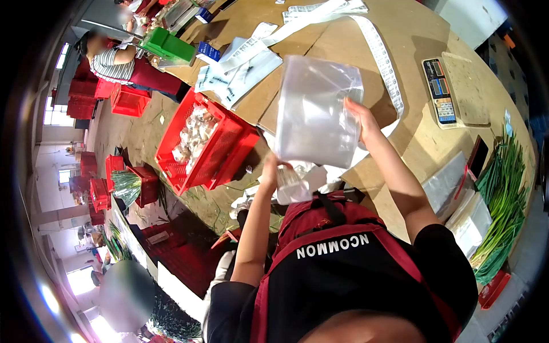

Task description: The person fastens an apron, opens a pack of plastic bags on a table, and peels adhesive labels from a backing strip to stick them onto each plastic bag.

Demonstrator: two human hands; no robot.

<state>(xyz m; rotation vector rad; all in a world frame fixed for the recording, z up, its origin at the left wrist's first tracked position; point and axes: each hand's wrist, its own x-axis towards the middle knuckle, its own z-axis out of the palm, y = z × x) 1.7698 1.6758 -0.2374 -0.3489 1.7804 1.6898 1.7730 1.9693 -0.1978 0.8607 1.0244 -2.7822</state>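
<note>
A stack of clear plastic bags (317, 111) is held up in front of my body, over the near edge of the table. My right hand (360, 119) grips its right edge, with the thumb on the near face. At the lower left corner my left hand (272, 172) is closed on the plastic, its fingers partly hidden. A crumpled, see-through piece of plastic (293, 188) hangs just below my left hand; whether it belongs to the same stack I cannot tell.
Left of the table, a red crate (220, 160) holds bulb-like produce in bags. A long label strip (377, 51) curls across the table (412, 34). At the right are a scale (440, 94), more plastic bags (469, 220) and green stalks (506, 194). A co-worker (123, 63) stands far left.
</note>
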